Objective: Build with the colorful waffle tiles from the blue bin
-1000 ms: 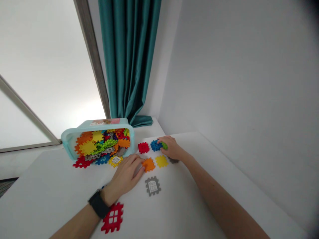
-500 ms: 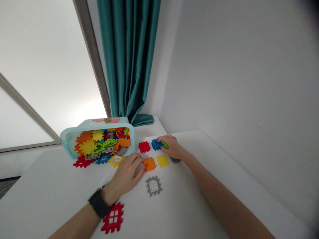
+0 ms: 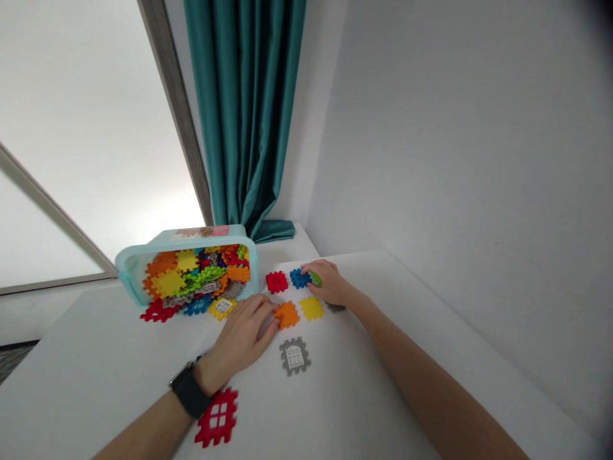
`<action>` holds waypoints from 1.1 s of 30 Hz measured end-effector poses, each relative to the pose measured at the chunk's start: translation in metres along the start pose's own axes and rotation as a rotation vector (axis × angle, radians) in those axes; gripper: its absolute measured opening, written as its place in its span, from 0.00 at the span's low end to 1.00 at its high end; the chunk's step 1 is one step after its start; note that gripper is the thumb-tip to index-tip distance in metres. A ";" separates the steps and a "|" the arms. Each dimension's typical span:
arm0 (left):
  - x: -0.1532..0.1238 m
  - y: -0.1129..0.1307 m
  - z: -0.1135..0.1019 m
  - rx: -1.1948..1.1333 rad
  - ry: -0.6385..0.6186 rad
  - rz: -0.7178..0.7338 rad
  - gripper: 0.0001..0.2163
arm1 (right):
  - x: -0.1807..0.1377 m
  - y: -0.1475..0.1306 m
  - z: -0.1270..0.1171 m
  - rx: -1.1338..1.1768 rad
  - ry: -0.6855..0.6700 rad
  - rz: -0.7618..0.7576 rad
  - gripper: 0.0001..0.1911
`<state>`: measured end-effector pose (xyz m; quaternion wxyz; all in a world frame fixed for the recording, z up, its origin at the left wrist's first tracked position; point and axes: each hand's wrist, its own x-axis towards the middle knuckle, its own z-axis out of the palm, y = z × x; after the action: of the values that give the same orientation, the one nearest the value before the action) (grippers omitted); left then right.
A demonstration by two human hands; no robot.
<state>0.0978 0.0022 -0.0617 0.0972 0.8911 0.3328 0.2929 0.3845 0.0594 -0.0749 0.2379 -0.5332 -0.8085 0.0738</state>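
Green tile (image 3: 315, 278) meets blue tile (image 3: 299, 278)
Our right hand (image 3: 331, 289) pinches it; our flat left hand (image 3: 242, 338) touches the orange tile (image 3: 287, 314).

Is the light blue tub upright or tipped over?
Tipped on its side: the tub has its mouth facing sideways, and toy tiles spill from it onto the table.

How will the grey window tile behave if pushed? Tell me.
The grey window tile lies flat on the smooth white table, so it would probably slide rather than roll or tip. It looks like thin moulded plastic, likely stiff and light. Its toothed edge may snag neighbouring pieces.
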 end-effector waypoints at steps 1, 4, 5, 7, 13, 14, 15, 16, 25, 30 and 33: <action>0.000 0.000 0.000 0.001 0.001 0.000 0.09 | 0.000 0.000 0.000 0.001 0.002 -0.002 0.19; 0.000 0.000 0.000 0.001 0.002 0.000 0.08 | -0.001 0.001 0.001 0.002 0.011 -0.013 0.18; 0.000 0.000 0.000 0.002 0.002 -0.001 0.08 | -0.001 0.001 0.001 0.001 0.012 -0.015 0.18; -0.001 0.000 0.000 0.007 -0.002 -0.002 0.09 | 0.000 0.001 0.001 -0.002 0.009 -0.016 0.18; 0.000 0.000 0.000 0.016 -0.028 -0.005 0.08 | 0.000 0.000 -0.001 -0.010 -0.019 -0.009 0.17; 0.000 0.000 0.000 0.013 -0.028 -0.004 0.08 | 0.000 -0.001 -0.001 -0.010 -0.016 -0.012 0.17; 0.000 0.001 -0.001 0.011 -0.025 -0.003 0.08 | 0.000 -0.001 -0.001 -0.011 -0.012 -0.016 0.16; 0.000 0.001 -0.001 0.009 -0.021 -0.002 0.08 | -0.001 -0.001 -0.002 -0.012 -0.005 -0.019 0.16; -0.001 0.000 0.001 0.010 -0.028 -0.011 0.09 | -0.001 -0.020 -0.006 -0.002 0.048 -0.099 0.15; 0.002 0.002 -0.005 0.009 -0.052 -0.009 0.09 | -0.005 -0.043 -0.013 0.004 0.053 -0.154 0.12; 0.005 0.005 -0.014 0.010 -0.042 -0.001 0.09 | -0.006 -0.057 -0.019 0.009 0.036 -0.194 0.13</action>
<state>0.0952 0.0014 -0.0459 0.0997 0.8973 0.3326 0.2724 0.3484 0.0273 -0.0393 0.2608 -0.4527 -0.8515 0.0444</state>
